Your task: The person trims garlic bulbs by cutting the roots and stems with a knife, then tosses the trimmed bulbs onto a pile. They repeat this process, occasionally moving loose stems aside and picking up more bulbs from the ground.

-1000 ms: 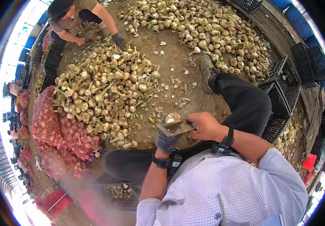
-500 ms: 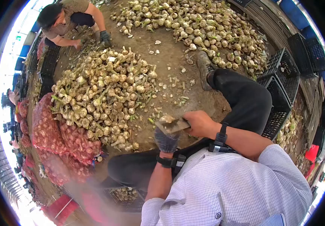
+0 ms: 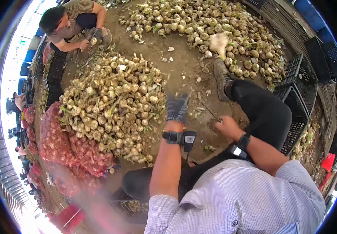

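My left hand [image 3: 177,107], in a dark grey glove, stretches forward beside the garlic pile [image 3: 110,105]. Its fingers are blurred by motion but look extended, with nothing visible in them. A blurred garlic bulb [image 3: 218,42] with a pale stem appears in mid-air in front of the far garlic heap [image 3: 250,46], apart from my hand. My bare right hand [image 3: 230,128] is closed round the handle of a knife [image 3: 211,112]. The narrow blade points forward and left, over the dirt floor, near my right knee.
Red mesh sacks [image 3: 74,148] of garlic lie at the left. Black plastic crates [image 3: 299,80] stand at the right, beside my leg. Across the near pile a co-worker [image 3: 74,27] crouches, holding a bulb. Trimmings litter the dirt floor [image 3: 176,62].
My left hand has moved forward, away from my right hand, and let go of the garlic bulb, now in the air. The right hand with the knife has drawn right. The co-worker has raised a bulb.
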`<action>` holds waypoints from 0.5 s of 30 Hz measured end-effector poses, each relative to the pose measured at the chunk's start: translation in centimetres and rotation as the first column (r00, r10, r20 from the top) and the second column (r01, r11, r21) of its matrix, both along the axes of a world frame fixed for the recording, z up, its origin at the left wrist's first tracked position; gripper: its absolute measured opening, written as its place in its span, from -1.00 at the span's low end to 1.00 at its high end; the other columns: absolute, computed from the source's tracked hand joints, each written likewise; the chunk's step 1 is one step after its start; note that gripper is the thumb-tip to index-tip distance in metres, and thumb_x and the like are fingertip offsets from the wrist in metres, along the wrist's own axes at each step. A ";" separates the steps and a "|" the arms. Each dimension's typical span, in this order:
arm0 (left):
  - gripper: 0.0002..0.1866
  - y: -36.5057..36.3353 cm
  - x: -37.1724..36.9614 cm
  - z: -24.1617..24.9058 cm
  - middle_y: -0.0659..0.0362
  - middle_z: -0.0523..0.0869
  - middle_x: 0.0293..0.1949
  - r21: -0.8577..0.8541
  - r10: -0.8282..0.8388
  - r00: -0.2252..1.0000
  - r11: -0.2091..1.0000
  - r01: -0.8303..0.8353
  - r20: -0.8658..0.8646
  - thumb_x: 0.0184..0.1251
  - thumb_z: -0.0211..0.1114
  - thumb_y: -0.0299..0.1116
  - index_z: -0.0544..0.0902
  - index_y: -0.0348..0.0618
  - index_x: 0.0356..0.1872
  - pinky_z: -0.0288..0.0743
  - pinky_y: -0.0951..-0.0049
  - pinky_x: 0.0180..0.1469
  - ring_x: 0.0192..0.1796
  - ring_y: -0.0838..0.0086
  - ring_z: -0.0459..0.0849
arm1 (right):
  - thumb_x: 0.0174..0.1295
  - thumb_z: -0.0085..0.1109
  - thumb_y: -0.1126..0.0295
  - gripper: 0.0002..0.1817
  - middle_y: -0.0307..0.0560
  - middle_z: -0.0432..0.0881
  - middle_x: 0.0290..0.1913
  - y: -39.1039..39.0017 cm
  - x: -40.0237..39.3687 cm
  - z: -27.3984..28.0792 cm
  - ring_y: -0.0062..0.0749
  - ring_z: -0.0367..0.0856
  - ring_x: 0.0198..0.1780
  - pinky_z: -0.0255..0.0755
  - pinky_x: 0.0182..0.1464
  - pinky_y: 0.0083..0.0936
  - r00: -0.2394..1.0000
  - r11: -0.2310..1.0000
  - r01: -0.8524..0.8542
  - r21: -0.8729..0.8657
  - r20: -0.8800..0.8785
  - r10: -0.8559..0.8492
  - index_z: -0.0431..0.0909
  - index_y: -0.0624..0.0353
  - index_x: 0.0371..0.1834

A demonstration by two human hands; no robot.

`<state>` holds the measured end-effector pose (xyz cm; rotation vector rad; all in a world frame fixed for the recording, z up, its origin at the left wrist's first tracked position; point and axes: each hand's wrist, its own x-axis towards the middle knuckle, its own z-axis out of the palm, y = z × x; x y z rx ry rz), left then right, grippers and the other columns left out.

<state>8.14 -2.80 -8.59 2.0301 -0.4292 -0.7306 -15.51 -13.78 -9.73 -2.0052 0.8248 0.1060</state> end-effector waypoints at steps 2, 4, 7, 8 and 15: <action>-0.20 1.2 1.0 -3.2 -0.16 0.41 0.34 0.090 0.078 0.985 0.992 -0.093 0.156 0.22 0.35 -0.01 0.34 -0.34 0.35 0.32 0.17 0.34 0.34 0.08 0.41 | 0.12 0.14 0.19 -0.58 0.39 0.64 -0.26 -0.9 1.0 2.7 0.21 0.63 -0.19 0.47 -0.08 -0.12 0.982 0.995 -0.036 0.090 -0.182 0.052 0.59 0.44 -0.21; -0.22 3.2 3.6 -5.4 -0.10 0.30 0.42 0.561 -0.111 0.991 0.826 0.052 0.071 0.31 0.23 0.03 0.28 -0.28 0.41 0.24 0.13 0.42 0.42 0.10 0.31 | 0.10 0.15 0.20 -0.59 0.38 0.63 -0.30 -0.8 1.2 2.7 0.22 0.62 -0.22 0.47 -0.10 -0.10 0.980 0.988 0.008 0.156 -0.200 0.024 0.59 0.43 -0.26; -0.30 4.7 8.0 -10.0 -0.04 0.21 0.47 0.890 -0.373 0.928 0.429 0.153 0.021 0.42 0.11 -0.02 0.24 -0.23 0.44 0.24 0.15 0.43 0.46 0.14 0.27 | 0.08 0.17 0.19 -0.61 0.37 0.61 -0.37 -0.9 1.6 1.0 0.25 0.60 -0.27 0.47 -0.15 -0.07 0.973 0.990 -0.061 0.130 -0.215 0.088 0.59 0.41 -0.31; -0.33 5.1 9.5 -11.4 -0.03 0.19 0.49 0.939 -0.450 0.893 0.300 0.169 -0.017 0.45 0.07 -0.03 0.23 -0.22 0.45 0.25 0.16 0.43 0.47 0.15 0.26 | 0.07 0.17 0.19 -0.61 0.37 0.61 -0.37 -0.9 2.0 0.9 0.25 0.60 -0.28 0.47 -0.17 -0.07 0.968 0.986 -0.078 0.145 -0.227 0.110 0.59 0.41 -0.32; -0.49 0.9 15.2 -16.5 -0.01 0.54 0.26 0.989 -0.284 0.957 0.122 0.089 -0.051 0.39 0.22 -0.09 0.53 -0.22 0.21 0.65 0.32 -0.06 0.11 0.24 0.64 | 0.06 0.18 0.12 -0.57 0.33 0.61 -0.41 -0.9 3.9 -0.1 0.26 0.60 -0.31 0.47 -0.21 -0.03 0.914 0.958 -0.131 0.256 -0.343 0.216 0.57 0.38 -0.35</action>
